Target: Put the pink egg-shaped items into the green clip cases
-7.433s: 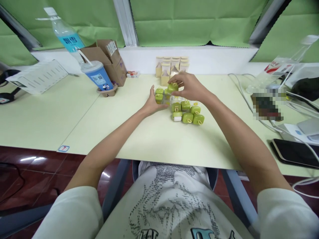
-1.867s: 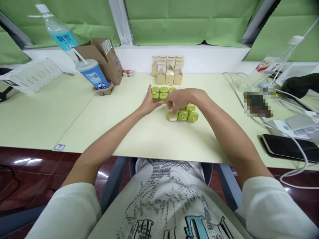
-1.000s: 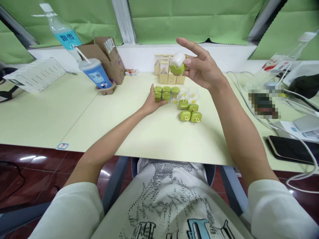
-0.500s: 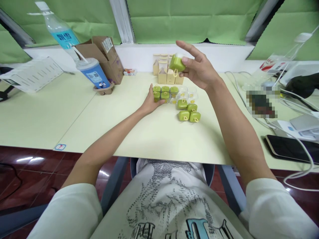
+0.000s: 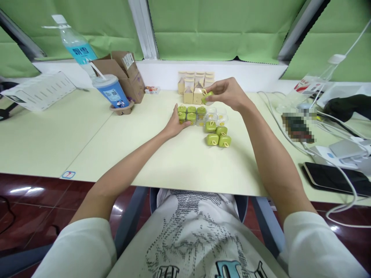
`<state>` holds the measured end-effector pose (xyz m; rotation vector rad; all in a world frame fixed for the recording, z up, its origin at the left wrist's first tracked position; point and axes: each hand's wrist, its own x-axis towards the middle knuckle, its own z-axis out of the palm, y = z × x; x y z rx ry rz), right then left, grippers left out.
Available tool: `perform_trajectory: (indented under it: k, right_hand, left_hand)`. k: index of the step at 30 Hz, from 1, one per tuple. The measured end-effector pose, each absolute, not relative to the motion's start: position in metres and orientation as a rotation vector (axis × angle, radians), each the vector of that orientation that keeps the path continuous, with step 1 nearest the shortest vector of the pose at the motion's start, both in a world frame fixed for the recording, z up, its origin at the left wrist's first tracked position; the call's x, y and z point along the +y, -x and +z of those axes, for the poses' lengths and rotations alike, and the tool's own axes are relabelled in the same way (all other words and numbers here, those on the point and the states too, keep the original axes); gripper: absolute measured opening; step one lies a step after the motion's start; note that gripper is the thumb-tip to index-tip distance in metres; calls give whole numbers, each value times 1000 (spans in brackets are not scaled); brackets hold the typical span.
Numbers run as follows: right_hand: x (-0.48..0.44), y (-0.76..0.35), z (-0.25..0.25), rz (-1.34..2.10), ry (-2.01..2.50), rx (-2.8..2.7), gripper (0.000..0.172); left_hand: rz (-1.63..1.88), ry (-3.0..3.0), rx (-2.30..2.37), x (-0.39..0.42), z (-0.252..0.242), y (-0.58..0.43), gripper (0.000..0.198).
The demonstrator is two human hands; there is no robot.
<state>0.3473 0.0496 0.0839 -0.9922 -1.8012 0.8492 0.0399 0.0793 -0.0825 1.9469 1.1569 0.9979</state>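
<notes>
My right hand [image 5: 227, 92] pinches a green lid [image 5: 207, 97] with a pale yellow loop, held above the back of the container rows. My left hand [image 5: 174, 124] rests against the left end of small clear containers, its fingers stretched along the side and its thumb spread across the front. Green lids [image 5: 191, 118] cover several containers on that side. Farther right, clear containers [image 5: 222, 119] without lids show something yellow inside. In front of them lie loose green lids [image 5: 212, 139] with loops.
Small cream cartons [image 5: 189, 94] stand against the wall. To the left are a blue cup [image 5: 113, 94] in a cardboard holder, a brown box [image 5: 127, 75] and a bottle [image 5: 79, 50]. On the right lie a phone [image 5: 336, 179], white cables [image 5: 348, 185] and another bottle [image 5: 307, 87].
My right hand has come down toward the containers with the green lid, which has turned in its fingers. The left hand keeps its place at the rows. The camera view has shifted slightly.
</notes>
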Motion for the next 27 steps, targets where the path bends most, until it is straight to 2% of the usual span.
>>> perform_trajectory:
  k: [4,8,17,27]
  right_hand:
    - [52,-353,81,706,1143,-2015,49]
    - [57,-348,72,703,1137,-2151,47]
    - [55,-337,64,656,1125,-2344,24]
    - [59,-334,58,612,1116,-2426,26]
  left_hand:
    - [1018,-1916,1181,75,-80,-42,153]
    - [1038,-1895,1156,73,-79,-43,156]
    - [1020,-1921,1150,70,-75,-44,156]
    - [1044,-1898,1151,72,-78,-44,153]
